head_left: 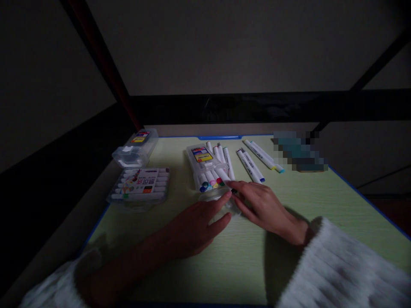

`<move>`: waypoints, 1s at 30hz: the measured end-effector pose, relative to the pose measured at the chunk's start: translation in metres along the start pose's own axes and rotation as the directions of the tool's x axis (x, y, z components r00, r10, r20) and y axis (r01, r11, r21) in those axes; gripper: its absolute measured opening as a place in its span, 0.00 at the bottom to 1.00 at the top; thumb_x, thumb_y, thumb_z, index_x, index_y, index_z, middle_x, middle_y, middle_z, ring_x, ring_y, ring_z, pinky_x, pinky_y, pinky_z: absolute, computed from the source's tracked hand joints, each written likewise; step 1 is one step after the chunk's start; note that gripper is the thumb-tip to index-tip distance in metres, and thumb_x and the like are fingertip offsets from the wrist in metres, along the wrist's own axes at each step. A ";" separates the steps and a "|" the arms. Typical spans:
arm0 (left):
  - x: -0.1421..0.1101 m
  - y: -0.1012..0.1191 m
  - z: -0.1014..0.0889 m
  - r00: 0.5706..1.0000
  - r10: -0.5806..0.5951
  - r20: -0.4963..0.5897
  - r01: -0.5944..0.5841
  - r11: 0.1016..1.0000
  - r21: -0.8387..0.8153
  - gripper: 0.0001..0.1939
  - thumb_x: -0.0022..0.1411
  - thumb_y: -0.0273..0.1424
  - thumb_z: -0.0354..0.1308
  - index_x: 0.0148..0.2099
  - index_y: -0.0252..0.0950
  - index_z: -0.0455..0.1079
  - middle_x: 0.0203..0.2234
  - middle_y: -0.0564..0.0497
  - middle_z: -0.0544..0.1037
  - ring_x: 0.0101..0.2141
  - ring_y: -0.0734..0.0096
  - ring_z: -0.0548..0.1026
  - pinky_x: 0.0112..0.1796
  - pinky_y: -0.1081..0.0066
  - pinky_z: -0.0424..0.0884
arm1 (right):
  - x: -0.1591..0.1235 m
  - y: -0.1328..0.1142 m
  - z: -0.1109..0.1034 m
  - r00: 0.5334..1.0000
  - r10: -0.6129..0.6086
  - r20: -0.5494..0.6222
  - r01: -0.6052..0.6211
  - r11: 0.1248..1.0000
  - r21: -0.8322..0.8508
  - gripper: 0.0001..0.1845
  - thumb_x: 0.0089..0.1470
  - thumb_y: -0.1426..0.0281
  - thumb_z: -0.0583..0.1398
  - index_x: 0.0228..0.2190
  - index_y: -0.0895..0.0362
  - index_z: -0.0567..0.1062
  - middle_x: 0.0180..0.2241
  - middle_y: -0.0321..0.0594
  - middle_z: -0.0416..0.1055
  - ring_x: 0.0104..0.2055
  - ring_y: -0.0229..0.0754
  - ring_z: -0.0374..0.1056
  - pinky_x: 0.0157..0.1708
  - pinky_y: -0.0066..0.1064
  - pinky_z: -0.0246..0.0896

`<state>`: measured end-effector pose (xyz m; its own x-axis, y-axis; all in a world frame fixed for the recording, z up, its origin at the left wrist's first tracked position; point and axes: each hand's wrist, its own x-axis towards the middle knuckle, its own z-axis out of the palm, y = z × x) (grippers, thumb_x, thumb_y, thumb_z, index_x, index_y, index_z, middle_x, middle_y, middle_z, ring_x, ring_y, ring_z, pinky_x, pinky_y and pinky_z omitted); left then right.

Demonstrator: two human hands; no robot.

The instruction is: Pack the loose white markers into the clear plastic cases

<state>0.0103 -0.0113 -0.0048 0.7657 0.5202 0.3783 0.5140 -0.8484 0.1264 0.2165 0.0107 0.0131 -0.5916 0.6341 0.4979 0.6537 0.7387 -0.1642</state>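
A clear plastic marker case (193,164) lies in the middle of the table with its lid end (212,195) folded open toward me. Several white markers (210,176) with coloured caps stick out of it. My right hand (265,205) pinches a white marker with a black cap (223,175) at the case's right side, its far end inside or against the opening. My left hand (201,224) is over the open lid, index finger and thumb stretched apart. That index fingertip is close to the black cap; whether it touches is unclear.
Loose white markers (251,166) lie right of the case, with another pair (263,155) farther right and several (228,162) behind it. A closed marker case (141,186) and another clear case (136,147) sit at left. A blurred-out object (298,152) rests back right.
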 end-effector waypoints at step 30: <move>0.001 -0.003 -0.008 0.986 0.148 0.077 -0.156 0.982 0.110 0.16 0.62 0.25 0.43 0.53 0.32 0.57 0.56 0.37 0.56 0.48 0.61 0.67 0.44 0.62 0.69 | 0.000 -0.001 0.001 0.997 0.071 0.011 -0.072 0.996 0.060 0.17 0.57 0.69 0.47 0.46 0.64 0.62 0.28 0.43 0.71 0.25 0.39 0.66 0.28 0.34 0.63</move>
<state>0.0061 -0.0090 0.0019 0.8607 0.3950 0.3211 0.4278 -0.9032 -0.0357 0.2148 0.0101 0.0125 -0.5484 0.6876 0.4758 0.6651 0.7036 -0.2501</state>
